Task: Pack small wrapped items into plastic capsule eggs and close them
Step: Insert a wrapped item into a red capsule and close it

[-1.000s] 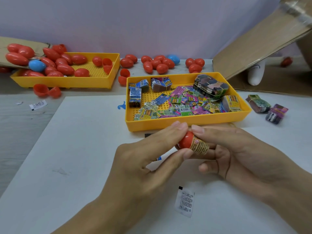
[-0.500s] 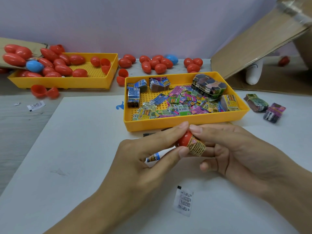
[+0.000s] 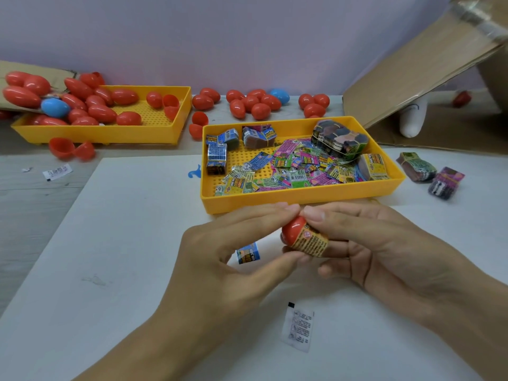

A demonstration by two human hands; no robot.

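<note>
A red capsule half (image 3: pixel 293 231) sits between both hands just in front of the near yellow tray (image 3: pixel 297 200). My left hand (image 3: pixel 228 259) pinches that red half between thumb and fingers. A yellow wrapped item (image 3: pixel 312 243) sticks out of the half, and my right hand (image 3: pixel 384 248) holds this item with thumb on top and fingers underneath. A small blue wrapped item (image 3: pixel 247 253) lies on the white sheet under my left hand. The tray holds many colourful wrapped items (image 3: pixel 297 169).
A second yellow tray (image 3: pixel 110 133) at the back left holds several red eggs and a blue one. More red eggs (image 3: pixel 253 104) lie along the wall. A cardboard box flap (image 3: pixel 417 70) stands at the right, two bundles (image 3: pixel 428 171) beside it. A white sachet (image 3: pixel 298 327) lies near me.
Both hands have stayed together on the red half and yellow item, shifting only slightly. The blue wrapped item under my left hand has come into fuller view.
</note>
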